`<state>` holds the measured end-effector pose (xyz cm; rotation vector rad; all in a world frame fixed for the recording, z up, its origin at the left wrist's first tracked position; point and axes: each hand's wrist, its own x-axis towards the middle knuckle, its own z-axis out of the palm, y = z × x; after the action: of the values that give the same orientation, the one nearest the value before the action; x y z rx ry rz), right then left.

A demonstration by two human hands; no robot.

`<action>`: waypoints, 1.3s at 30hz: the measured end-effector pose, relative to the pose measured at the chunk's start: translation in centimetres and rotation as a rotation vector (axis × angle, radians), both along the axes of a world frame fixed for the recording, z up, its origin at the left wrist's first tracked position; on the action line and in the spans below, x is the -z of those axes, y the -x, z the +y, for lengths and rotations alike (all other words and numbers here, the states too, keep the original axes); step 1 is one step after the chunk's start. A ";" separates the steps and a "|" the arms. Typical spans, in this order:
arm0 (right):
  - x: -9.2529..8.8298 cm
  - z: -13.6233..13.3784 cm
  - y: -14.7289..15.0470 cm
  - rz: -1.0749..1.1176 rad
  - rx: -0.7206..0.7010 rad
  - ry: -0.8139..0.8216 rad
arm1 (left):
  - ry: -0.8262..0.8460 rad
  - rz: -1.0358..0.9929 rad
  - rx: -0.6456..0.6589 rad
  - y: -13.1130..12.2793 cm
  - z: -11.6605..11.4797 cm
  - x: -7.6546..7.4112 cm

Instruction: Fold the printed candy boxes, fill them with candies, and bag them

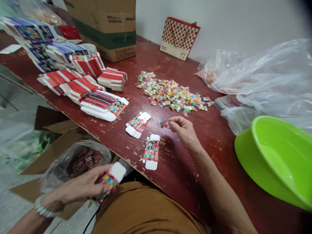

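Flanking the candy packets stand a cardboard box and green basin.

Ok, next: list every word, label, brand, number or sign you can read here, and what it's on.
Nothing reads clearly enough to quote.
Cardboard box: characters and Latin capitals, too blurred.
Paper bag: print low on its front, too small.
Nearest carton on the table: colourful lettering, too blurred.
Carton in the left hand: print blurred, partly covered.
Candy packet in the right hand: no readable text.

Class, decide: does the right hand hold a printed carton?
No, the left hand holds a carton, while the right hand pinches a small packet.
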<state>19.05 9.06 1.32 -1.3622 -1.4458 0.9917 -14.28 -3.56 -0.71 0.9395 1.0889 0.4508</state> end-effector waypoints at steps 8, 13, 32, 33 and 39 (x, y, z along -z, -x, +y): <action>-2.1 -5.4 3.5 0.211 -0.435 0.145 | -0.099 -0.176 0.037 -6.3 2.0 -2.3; -1.3 -6.0 3.9 -0.043 -0.518 -0.002 | -0.157 -0.166 0.108 -7.8 2.1 -2.8; 1.1 -8.1 6.2 0.303 -0.316 0.025 | -0.058 -0.396 -0.313 -11.1 2.3 -2.2; 0.9 -8.1 6.2 0.217 -0.287 -0.109 | -0.005 -0.433 -0.301 -11.0 2.4 -2.2; -0.2 -8.4 5.9 0.089 -0.427 -0.204 | 0.226 -0.629 -0.344 -11.0 2.8 -2.3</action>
<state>13.18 0.66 1.53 -0.8692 -1.7568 1.1184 -3.30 -0.75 1.62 0.3595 0.6971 0.8221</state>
